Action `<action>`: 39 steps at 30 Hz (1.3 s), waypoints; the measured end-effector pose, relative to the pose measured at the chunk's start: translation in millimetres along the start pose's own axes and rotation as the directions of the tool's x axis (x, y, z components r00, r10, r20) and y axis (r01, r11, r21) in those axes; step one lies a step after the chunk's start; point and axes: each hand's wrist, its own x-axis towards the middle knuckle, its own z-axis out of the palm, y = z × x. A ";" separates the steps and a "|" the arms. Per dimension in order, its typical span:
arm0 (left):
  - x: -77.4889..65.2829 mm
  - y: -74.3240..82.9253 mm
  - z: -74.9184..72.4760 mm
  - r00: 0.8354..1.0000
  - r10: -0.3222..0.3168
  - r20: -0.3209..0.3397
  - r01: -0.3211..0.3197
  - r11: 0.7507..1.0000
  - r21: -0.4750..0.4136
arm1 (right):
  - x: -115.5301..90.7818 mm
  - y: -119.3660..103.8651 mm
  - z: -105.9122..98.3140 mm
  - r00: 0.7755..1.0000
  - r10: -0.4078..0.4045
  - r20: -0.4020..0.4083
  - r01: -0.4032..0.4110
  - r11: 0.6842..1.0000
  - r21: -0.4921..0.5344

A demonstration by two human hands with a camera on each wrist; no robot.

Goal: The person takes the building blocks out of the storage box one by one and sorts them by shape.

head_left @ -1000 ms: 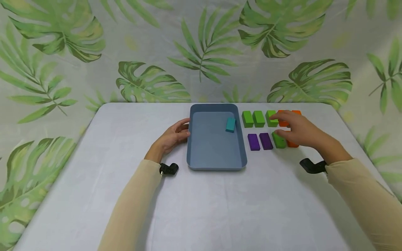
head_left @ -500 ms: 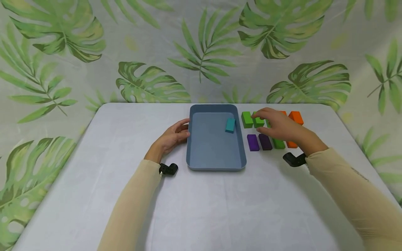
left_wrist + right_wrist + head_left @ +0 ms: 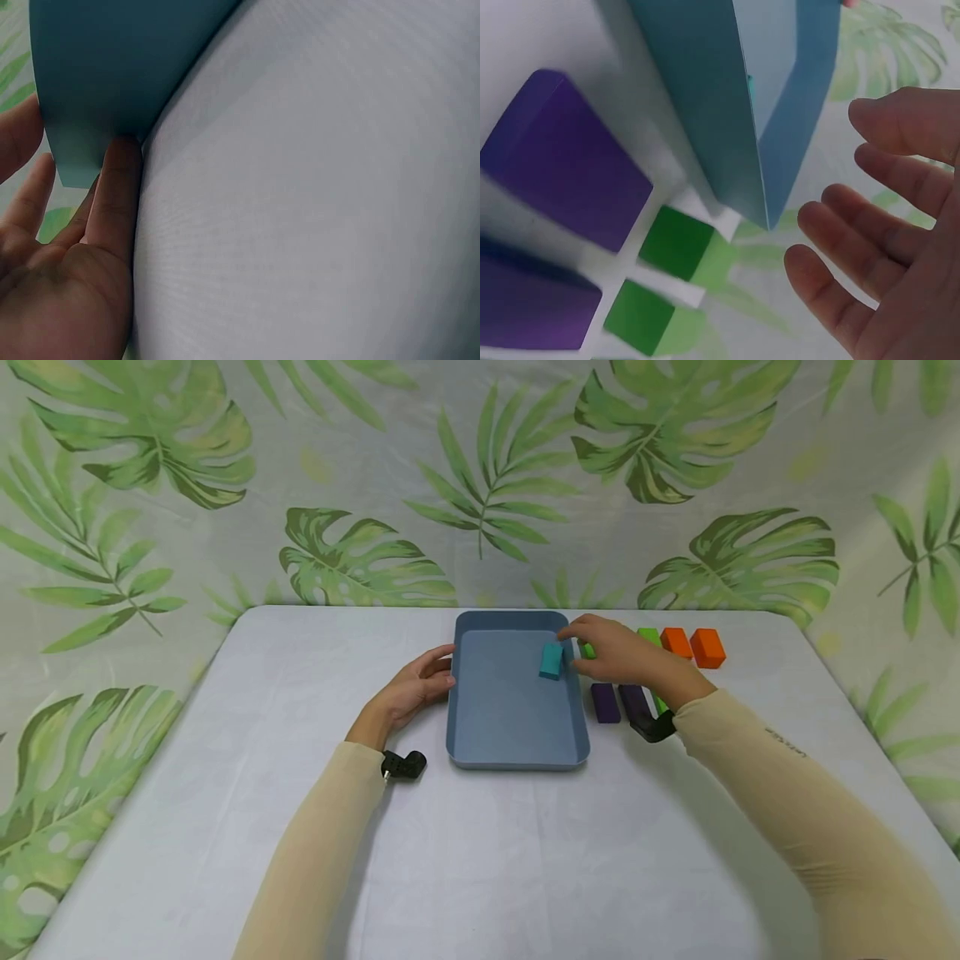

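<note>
A blue-grey tray point(image 3: 510, 727) lies on the white table with one teal block point(image 3: 551, 661) near its right wall. Against the tray's left side rests my left hand point(image 3: 411, 687); in the left wrist view its thumb point(image 3: 116, 199) lies along the outer wall. My right hand point(image 3: 617, 652) is over the tray's right rim, fingertips beside the teal block. Its fingers point(image 3: 825, 289) are spread and hold nothing in the right wrist view. Beneath this hand, green blocks point(image 3: 676, 241) are partly covered in the head view.
Right of the tray stand two purple blocks point(image 3: 605, 703), more green blocks point(image 3: 649, 635) and two orange blocks point(image 3: 708, 648) in the back row. The right wrist camera point(image 3: 654, 727) overlaps part of the front row. A leaf-patterned cloth point(image 3: 360, 560) hangs behind the table.
My right hand has moved left from above the green and orange blocks to the tray's right rim, uncovering the orange blocks at the back. My left hand and the tray stay put.
</note>
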 end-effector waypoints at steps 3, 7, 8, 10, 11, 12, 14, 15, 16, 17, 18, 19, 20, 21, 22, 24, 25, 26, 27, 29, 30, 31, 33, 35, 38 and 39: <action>0.4 -0.6 0.4 1.000 -0.001 0.006 0.001 1.000 0.002 | 7.7 -3.9 4.2 1.000 0.003 0.013 -0.003 1.000 -0.005; 1.2 -1.2 0.3 1.000 -0.005 -0.001 0.005 1.000 0.006 | 17.2 -5.8 12.3 0.999 0.012 0.033 -0.010 0.999 -0.041; 1.4 -1.2 0.2 1.000 -0.006 -0.003 0.006 1.000 0.007 | 19.2 -6.3 14.2 0.999 0.007 0.040 -0.005 0.999 -0.050; 1.5 -1.1 0.2 1.000 -0.009 -0.008 0.009 1.000 0.011 | 22.8 -7.0 18.1 0.999 0.004 0.053 0.000 0.997 -0.074; 1.4 -0.8 0.5 1.000 -0.009 -0.010 0.010 1.000 0.011 | 24.3 -7.8 19.5 0.998 0.005 0.059 0.000 0.997 -0.080; 1.3 -0.7 0.8 1.000 -0.008 -0.010 0.008 1.000 0.012 | 25.4 -8.3 21.0 0.998 0.004 0.063 0.002 0.996 -0.090; 1.2 -0.6 1.5 1.000 -0.006 -0.010 0.006 1.000 0.014 | 27.1 -9.0 23.8 0.997 0.005 0.071 0.003 0.994 -0.107; 1.0 -0.6 1.9 1.000 -0.006 -0.011 0.006 1.000 0.014 | 27.9 -9.1 25.2 0.997 0.010 0.073 -0.002 0.993 -0.115; 0.9 -0.6 2.3 1.000 -0.006 -0.011 0.007 1.000 0.012 | 28.5 -8.9 26.8 0.997 0.013 0.075 -0.003 0.992 -0.127; 0.9 -0.6 2.7 1.000 -0.007 -0.010 0.007 1.000 0.011 | 28.9 -8.5 28.2 0.997 0.022 0.076 -0.012 0.991 -0.134; 1.0 -0.8 3.0 1.000 -0.008 -0.007 0.008 1.000 0.011 | 29.2 -7.9 29.7 0.997 0.028 0.076 -0.016 0.989 -0.148; 1.1 -1.0 3.2 1.000 -0.009 -0.007 0.009 1.000 0.014 | 29.6 -7.2 31.0 0.996 0.036 0.076 -0.024 0.987 -0.158; 1.0 -1.0 3.4 1.000 -0.011 -0.007 0.011 1.000 0.011 | 29.7 -6.6 32.2 0.996 0.044 0.076 -0.031 0.985 -0.170; 1.0 -0.9 3.5 1.000 -0.013 -0.008 0.013 1.000 0.012 | 29.9 -6.0 33.1 0.996 0.049 0.071 -0.036 0.983 -0.182; 1.0 -0.7 3.7 1.000 -0.013 -0.008 0.013 1.000 0.010 | 30.1 -5.4 34.1 0.996 0.054 0.067 -0.040 0.980 -0.194; 1.1 -0.5 3.5 1.000 -0.010 -0.011 0.010 1.000 0.012 | 31.0 -4.7 35.2 0.997 0.057 0.059 -0.042 0.974 -0.221; 1.1 -0.2 3.5 1.000 -0.008 -0.014 0.008 1.000 0.011 | 31.4 -4.7 35.6 0.996 0.060 0.058 -0.045 0.971 -0.235; 0.9 0.0 3.6 1.000 -0.007 -0.015 0.007 1.000 0.008 | 32.0 -4.5 36.1 0.996 0.063 0.057 -0.047 0.967 -0.249; 1.0 0.1 3.5 1.000 -0.005 -0.015 0.005 1.000 0.008 | 32.8 -4.3 36.6 0.996 0.065 0.059 -0.047 0.963 -0.264; 0.8 0.2 3.7 1.000 -0.002 -0.010 0.002 1.000 0.012 | 33.8 -4.3 37.8 0.996 0.070 0.062 -0.049 0.957 -0.286; 0.6 0.2 3.7 1.000 -0.002 -0.009 0.003 1.000 0.012 | 34.0 -4.5 38.4 0.995 0.071 0.063 -0.050 0.956 -0.290; 0.4 0.3 3.8 1.000 -0.001 -0.006 0.001 1.000 0.012 | 34.7 -4.3 39.1 0.996 0.064 0.063 -0.043 0.955 -0.294; 0.1 0.3 3.6 1.000 -0.001 -0.007 0.001 1.000 0.014 | 35.7 -4.6 40.5 0.998 0.038 0.055 -0.020 0.957 -0.291; -0.3 0.3 3.1 1.000 -0.003 -0.013 0.004 1.000 0.013 | 36.3 -5.8 41.4 0.999 0.006 0.050 0.008 0.963 -0.270; -0.7 -0.1 2.0 1.000 -0.001 -0.022 0.001 1.000 0.015 | 37.3 -8.6 41.8 0.998 -0.018 0.055 0.031 0.971 -0.239; -0.7 -0.2 1.6 1.000 0.001 -0.024 0.000 1.000 0.017 | 37.8 -9.6 41.8 0.998 -0.012 0.062 0.026 0.973 -0.231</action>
